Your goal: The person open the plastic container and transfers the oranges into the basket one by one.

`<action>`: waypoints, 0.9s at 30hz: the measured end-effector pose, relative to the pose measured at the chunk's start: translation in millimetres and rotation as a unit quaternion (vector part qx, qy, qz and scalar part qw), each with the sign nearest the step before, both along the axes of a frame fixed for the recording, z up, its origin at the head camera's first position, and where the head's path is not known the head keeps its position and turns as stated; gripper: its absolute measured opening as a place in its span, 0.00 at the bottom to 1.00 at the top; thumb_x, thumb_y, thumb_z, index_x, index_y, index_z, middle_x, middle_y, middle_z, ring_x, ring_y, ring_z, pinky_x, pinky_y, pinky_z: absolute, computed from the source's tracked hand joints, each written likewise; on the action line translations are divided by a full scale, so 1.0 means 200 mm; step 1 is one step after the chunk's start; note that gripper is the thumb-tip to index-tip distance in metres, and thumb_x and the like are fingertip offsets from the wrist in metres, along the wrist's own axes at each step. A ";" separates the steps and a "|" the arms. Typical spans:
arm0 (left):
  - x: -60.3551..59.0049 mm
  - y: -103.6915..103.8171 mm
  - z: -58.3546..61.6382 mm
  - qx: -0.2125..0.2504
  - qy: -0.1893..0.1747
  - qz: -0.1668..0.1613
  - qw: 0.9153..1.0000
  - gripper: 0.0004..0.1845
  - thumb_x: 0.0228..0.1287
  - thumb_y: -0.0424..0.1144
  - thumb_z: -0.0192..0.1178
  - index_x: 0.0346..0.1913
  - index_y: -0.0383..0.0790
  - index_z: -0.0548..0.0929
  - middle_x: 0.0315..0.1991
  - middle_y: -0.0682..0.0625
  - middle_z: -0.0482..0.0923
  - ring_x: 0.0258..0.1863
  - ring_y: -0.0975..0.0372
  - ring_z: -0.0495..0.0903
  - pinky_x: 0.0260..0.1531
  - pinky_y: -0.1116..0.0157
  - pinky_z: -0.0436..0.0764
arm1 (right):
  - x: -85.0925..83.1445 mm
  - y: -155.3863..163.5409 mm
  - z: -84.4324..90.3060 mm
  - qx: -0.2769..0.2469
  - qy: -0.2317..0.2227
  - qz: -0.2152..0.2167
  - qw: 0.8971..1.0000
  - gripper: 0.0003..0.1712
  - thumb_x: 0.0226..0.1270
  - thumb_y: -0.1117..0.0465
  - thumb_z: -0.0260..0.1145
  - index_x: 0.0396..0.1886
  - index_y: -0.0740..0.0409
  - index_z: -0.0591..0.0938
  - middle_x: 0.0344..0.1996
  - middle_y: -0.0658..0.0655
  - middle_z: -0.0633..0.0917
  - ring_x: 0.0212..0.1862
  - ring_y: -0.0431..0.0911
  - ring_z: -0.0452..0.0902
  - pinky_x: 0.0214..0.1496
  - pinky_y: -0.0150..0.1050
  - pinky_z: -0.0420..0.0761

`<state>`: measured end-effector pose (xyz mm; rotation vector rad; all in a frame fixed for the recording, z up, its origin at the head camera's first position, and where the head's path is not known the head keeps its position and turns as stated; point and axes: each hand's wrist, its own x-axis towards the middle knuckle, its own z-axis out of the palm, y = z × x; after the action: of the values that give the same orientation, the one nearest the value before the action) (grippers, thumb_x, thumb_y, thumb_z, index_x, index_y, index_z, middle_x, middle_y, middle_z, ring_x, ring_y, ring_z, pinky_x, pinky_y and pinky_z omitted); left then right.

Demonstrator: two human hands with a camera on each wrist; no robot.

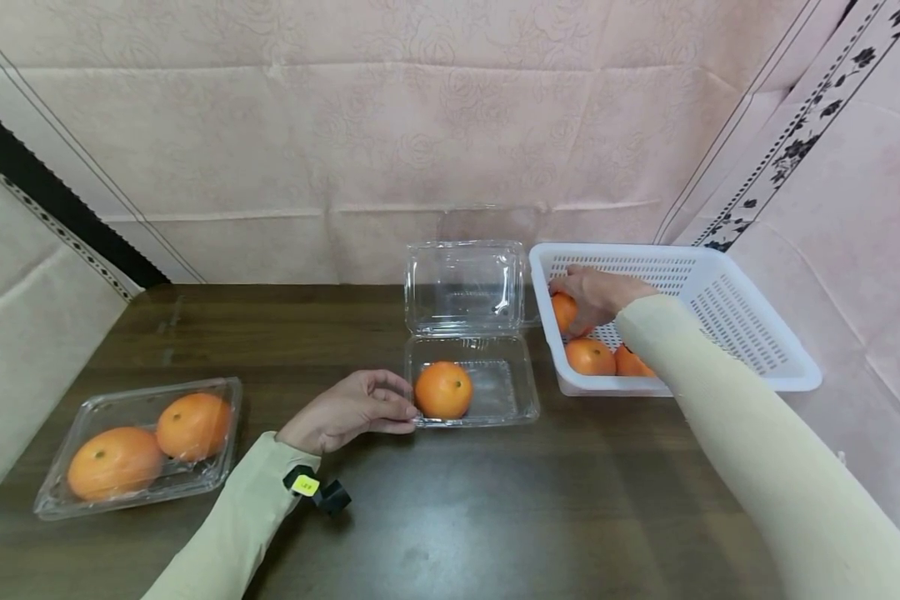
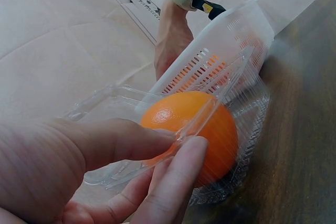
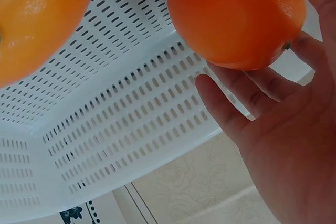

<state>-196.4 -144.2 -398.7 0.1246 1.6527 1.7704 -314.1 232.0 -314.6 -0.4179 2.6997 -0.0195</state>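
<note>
My left hand pinches the near-left corner of a clear plastic clamshell box between thumb and fingertips. The box's lid stands raised at the back. One orange sits in the left part of its base, close beside those fingertips. Inside the white basket, my right hand has its fingers curled round another orange near the basket's left wall. Two more oranges, one of them in plain sight and one partly covered by the right forearm, lie at the basket's near side.
A closed clear box holding two oranges lies at the left of the dark wooden table. The white perforated basket stands at the right, near the clamshell. Pale patterned cloth hangs behind the table.
</note>
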 end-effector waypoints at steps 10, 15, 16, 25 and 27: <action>0.00 0.00 -0.01 0.003 -0.001 0.008 1.000 0.26 0.66 0.24 0.64 0.63 0.23 0.67 0.39 0.44 0.87 0.41 0.57 0.88 0.56 0.54 0.86 | -0.01 0.00 -0.02 -0.001 -0.005 -0.015 1.000 0.47 0.52 0.54 0.82 0.72 0.44 0.71 0.54 0.56 0.73 0.57 0.54 0.68 0.54 0.50 0.81; 0.00 0.01 -0.01 0.005 0.004 0.014 1.000 0.25 0.66 0.23 0.63 0.62 0.23 0.66 0.38 0.44 0.87 0.40 0.57 0.89 0.56 0.51 0.85 | -0.02 0.01 -0.04 0.005 -0.011 -0.014 1.000 0.47 0.54 0.54 0.81 0.73 0.45 0.70 0.54 0.57 0.73 0.57 0.54 0.68 0.54 0.49 0.81; 0.00 0.01 -0.01 0.005 0.003 0.014 1.000 0.25 0.66 0.23 0.63 0.62 0.23 0.67 0.38 0.45 0.87 0.40 0.57 0.89 0.56 0.51 0.85 | -0.02 0.01 -0.04 0.004 -0.014 -0.019 1.000 0.48 0.54 0.54 0.81 0.73 0.45 0.69 0.54 0.57 0.73 0.57 0.54 0.67 0.54 0.50 0.81; 0.00 0.01 -0.01 0.000 0.005 0.010 1.000 0.25 0.66 0.24 0.64 0.62 0.23 0.67 0.39 0.43 0.87 0.41 0.56 0.89 0.57 0.51 0.85 | -0.03 0.00 -0.05 0.020 0.003 0.013 1.000 0.45 0.54 0.51 0.79 0.71 0.48 0.71 0.56 0.60 0.74 0.57 0.56 0.70 0.58 0.55 0.79; 0.00 0.01 -0.01 -0.001 0.007 0.007 1.000 0.25 0.66 0.25 0.64 0.62 0.23 0.68 0.40 0.43 0.87 0.42 0.56 0.89 0.57 0.51 0.85 | -0.02 0.00 -0.05 0.018 0.001 0.000 1.000 0.48 0.53 0.50 0.80 0.74 0.47 0.69 0.62 0.61 0.73 0.60 0.57 0.69 0.60 0.58 0.80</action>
<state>-196.5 -143.1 -400.6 0.1242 1.6692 1.7826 -319.1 232.3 -323.8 -0.4068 2.6973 0.0284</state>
